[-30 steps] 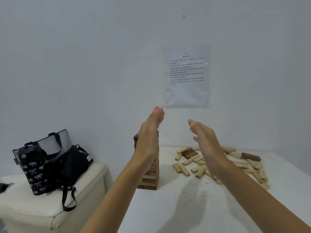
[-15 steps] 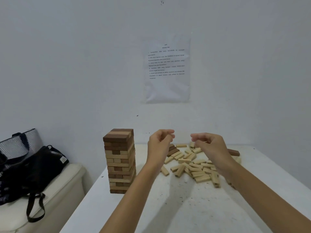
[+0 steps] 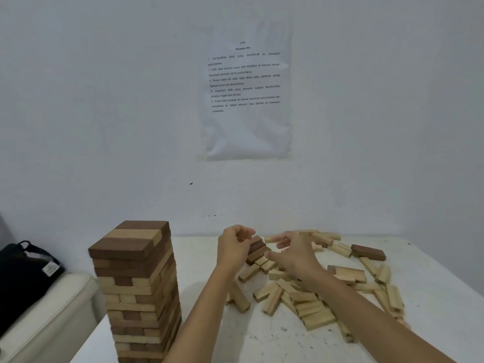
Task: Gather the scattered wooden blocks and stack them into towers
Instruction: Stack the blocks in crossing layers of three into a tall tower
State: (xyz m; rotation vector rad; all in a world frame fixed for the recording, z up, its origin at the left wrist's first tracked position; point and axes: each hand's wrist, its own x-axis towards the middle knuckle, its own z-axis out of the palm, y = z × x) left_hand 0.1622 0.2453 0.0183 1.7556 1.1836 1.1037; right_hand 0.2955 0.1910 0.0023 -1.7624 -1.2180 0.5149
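Both hands have dropped to the loose blocks [image 3: 314,318], tower [image 3: 136,284] off their left: left hand [image 3: 234,247] curled, hold unclear; right hand [image 3: 296,255] spread open. Gathering begins.

- The tall tower [image 3: 136,289] stands at the left edge of the table [image 3: 262,344] and walls off that side.
- Loose blocks [image 3: 314,307] litter the middle and right, reaching back nearly to the wall [image 3: 366,153].
- Bare table lies in front of the pile.
- A narrow bare strip runs between tower and pile; the left forearm [image 3: 201,310] crosses it.
- A dark bag [image 3: 23,279] sits off the table's left side.
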